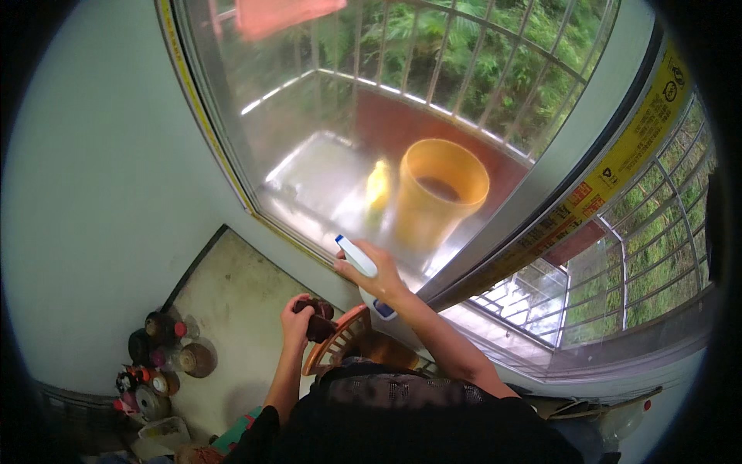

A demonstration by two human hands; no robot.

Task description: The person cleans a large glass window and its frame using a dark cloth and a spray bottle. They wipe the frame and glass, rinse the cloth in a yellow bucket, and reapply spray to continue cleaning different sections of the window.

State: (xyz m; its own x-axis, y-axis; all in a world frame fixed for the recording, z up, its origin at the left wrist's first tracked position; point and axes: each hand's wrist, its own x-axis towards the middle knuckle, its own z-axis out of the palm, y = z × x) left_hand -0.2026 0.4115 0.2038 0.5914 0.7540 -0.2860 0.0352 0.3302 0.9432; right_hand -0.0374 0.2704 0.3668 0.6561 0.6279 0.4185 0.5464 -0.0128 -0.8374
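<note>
My right hand point(379, 269) grips a white trigger spray bottle point(358, 258) with a blue nozzle tip, held up close to the window glass point(307, 110). The nozzle points up and to the left, and a dark blue patch shows low on the bottle. In my left hand point(297, 319) is a bunched dark maroon cloth point(320, 325), lower and to the left of the bottle. Wet-looking haze blurs the lower part of the pane. Behind the glass stand a yellow bucket point(413, 214) and a bright yellow bottle point(378, 185).
A wooden chair point(333, 342) stands right against my front. Several jars and bottles point(165, 359) crowd the floor by the left wall point(104, 162). The window frame point(522, 197) with yellow printed tape point(626, 151) runs along the right. Metal bars point(440, 52) enclose the outside ledge.
</note>
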